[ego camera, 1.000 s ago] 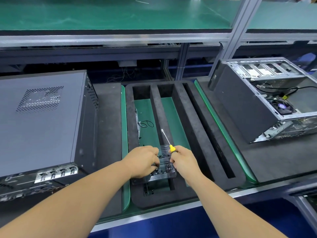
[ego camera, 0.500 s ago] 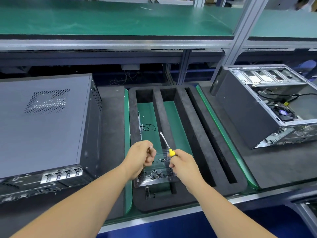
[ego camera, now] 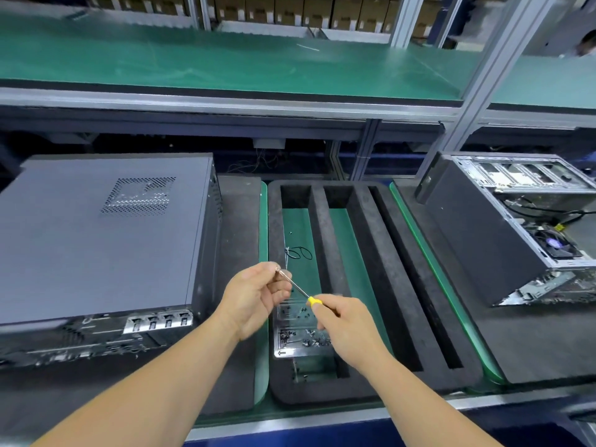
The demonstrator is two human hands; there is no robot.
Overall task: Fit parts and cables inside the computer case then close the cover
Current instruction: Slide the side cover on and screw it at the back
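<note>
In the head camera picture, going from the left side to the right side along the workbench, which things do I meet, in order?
Closed computer case → left hand → screwdriver → right hand → black foam tray → open computer case.

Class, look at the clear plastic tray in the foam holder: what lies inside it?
Small dark screws lie scattered in the clear tray. The right hand covers the tray's right side, so anything there stays hidden.

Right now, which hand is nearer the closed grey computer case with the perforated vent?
Left. The left hand hovers just beside the grey computer case; the right hand is farther off, over the clear plastic screw tray.
</note>
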